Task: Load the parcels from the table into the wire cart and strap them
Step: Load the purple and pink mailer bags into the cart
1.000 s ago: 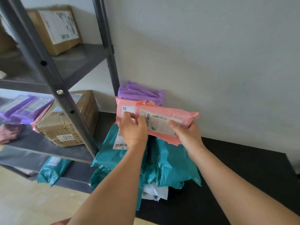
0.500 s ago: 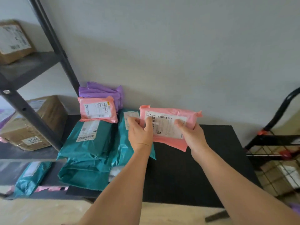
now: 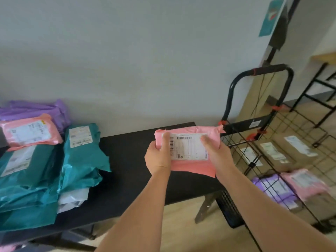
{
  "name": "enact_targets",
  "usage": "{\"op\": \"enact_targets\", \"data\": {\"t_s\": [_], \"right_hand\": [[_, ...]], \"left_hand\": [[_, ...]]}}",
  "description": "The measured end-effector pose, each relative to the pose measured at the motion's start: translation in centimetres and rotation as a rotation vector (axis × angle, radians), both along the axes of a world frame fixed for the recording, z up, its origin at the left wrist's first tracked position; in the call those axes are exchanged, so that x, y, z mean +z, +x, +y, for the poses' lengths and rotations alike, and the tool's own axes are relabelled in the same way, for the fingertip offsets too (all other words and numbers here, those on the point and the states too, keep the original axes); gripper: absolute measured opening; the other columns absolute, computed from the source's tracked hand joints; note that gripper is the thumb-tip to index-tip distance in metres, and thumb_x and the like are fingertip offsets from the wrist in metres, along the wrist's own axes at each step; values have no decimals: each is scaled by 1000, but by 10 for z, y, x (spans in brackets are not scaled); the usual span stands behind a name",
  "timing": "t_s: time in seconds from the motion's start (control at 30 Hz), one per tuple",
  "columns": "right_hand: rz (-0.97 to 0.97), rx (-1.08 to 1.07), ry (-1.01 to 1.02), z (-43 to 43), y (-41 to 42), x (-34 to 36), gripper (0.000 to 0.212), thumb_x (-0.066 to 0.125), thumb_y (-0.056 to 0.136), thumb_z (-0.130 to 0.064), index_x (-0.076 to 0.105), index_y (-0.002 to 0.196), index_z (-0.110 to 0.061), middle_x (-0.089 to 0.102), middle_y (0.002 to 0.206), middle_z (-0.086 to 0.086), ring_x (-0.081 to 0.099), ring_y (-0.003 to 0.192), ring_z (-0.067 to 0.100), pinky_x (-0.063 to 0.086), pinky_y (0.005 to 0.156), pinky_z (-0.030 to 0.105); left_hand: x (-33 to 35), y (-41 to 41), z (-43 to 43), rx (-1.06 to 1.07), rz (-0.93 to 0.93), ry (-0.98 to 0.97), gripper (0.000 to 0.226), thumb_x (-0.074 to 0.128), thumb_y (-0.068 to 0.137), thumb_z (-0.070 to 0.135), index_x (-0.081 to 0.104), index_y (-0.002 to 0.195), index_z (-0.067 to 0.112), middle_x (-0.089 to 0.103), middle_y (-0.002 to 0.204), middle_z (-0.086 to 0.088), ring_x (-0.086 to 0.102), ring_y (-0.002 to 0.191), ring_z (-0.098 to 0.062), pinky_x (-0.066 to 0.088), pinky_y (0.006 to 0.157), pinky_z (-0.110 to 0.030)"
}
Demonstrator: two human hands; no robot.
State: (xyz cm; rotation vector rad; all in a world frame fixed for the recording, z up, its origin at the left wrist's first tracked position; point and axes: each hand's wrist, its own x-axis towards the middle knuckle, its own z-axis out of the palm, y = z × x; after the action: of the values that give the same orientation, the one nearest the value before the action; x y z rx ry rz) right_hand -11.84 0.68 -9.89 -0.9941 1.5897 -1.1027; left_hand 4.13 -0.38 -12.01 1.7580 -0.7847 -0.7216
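Observation:
I hold a pink parcel (image 3: 192, 164) with a white label in both hands above the right end of the black table (image 3: 131, 160). My left hand (image 3: 159, 157) grips its left edge and my right hand (image 3: 218, 155) grips its right edge. To the right stands the black wire cart (image 3: 258, 124) with its looped handle; inside lie several cardboard boxes (image 3: 278, 151), a purple parcel (image 3: 274, 190) and a pink parcel (image 3: 305, 184). On the table's left end lies a pile of teal parcels (image 3: 80, 157), another pink parcel (image 3: 31, 131) and purple parcels (image 3: 36, 110).
A pale wall runs behind the table. A white parcel (image 3: 72, 197) pokes out under the teal pile. Black metal frame legs (image 3: 312, 95) stand at the far right on the wooden floor. A teal poster (image 3: 271, 17) hangs on the wall at top right.
The view has swung right, from the shelf rack to the cart. Both hands carried the pink parcel rightward, away from the pile and toward the cart.

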Motion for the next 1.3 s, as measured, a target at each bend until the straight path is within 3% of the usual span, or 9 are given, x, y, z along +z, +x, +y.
{"op": "enact_targets", "data": {"t_s": [0.1, 0.27, 0.4, 0.47, 0.67, 0.83, 1.0, 1.13, 1.3], "right_hand": [[57, -69, 22, 14, -43, -3, 29, 61, 89, -54, 59, 97, -25, 68, 93, 5, 67, 88, 21, 58, 83, 41], [111, -153, 47, 35, -98, -11, 36, 60, 91, -50, 62, 100, -15, 67, 87, 5, 64, 78, 16, 52, 62, 27], [127, -205, 77, 42, -132, -23, 31, 60, 92, -47, 62, 88, -17, 70, 96, 16, 69, 89, 29, 58, 82, 47], [132, -242, 97, 40, -151, -29, 36, 61, 91, -48, 64, 92, -12, 70, 96, 16, 70, 88, 28, 57, 83, 48], [124, -301, 172, 17, -217, -48, 35, 61, 89, -53, 65, 94, -18, 72, 94, 13, 69, 92, 31, 58, 82, 54], [99, -338, 255, -21, -269, -61, 35, 59, 89, -56, 64, 100, -23, 71, 95, 5, 68, 91, 27, 59, 83, 48], [72, -390, 280, -53, -306, -66, 25, 63, 91, -43, 61, 110, -28, 70, 96, -2, 67, 90, 21, 60, 79, 45], [73, -426, 303, -67, -335, -64, 23, 61, 94, -34, 60, 117, -27, 68, 100, 0, 66, 92, 21, 60, 78, 46], [94, -444, 349, -65, -368, -68, 33, 53, 99, -31, 52, 131, -23, 65, 107, 6, 65, 95, 28, 59, 77, 47]], "left_hand": [[-9, -42, 2, -94, 33, 40, 48, 48, 80, 73, 54, 78, 26, 61, 76, 5, 61, 70, -10, 40, 54, -23], [-25, -98, 3, -251, 8, 100, 43, 54, 76, 76, 48, 80, 34, 60, 82, 11, 60, 72, -8, 42, 56, -22], [-37, -136, -1, -350, -5, 150, 56, 54, 75, 78, 54, 102, 28, 61, 90, 10, 60, 76, -8, 44, 58, -22], [-43, -155, -7, -390, -27, 163, 62, 54, 77, 76, 56, 111, 24, 63, 95, 8, 61, 79, -10, 43, 58, -20], [-57, -217, -42, -522, -19, 169, 46, 58, 79, 70, 61, 95, 26, 63, 84, 12, 62, 77, -6, 41, 56, -18], [-67, -264, -82, -587, -11, 209, 36, 60, 79, 67, 59, 87, 32, 64, 80, 13, 62, 72, -4, 42, 52, -17], [-71, -303, -123, -622, -16, 239, 27, 63, 82, 59, 51, 76, 36, 62, 80, 12, 59, 66, -3, 38, 47, -12], [-79, -338, -143, -685, 4, 230, 26, 61, 85, 52, 52, 101, 34, 57, 91, 12, 57, 82, -7, 40, 59, -19], [-89, -377, -153, -858, -47, 254, 33, 59, 83, 45, 52, 115, 35, 55, 91, 17, 52, 79, 0, 36, 55, -17]]}}
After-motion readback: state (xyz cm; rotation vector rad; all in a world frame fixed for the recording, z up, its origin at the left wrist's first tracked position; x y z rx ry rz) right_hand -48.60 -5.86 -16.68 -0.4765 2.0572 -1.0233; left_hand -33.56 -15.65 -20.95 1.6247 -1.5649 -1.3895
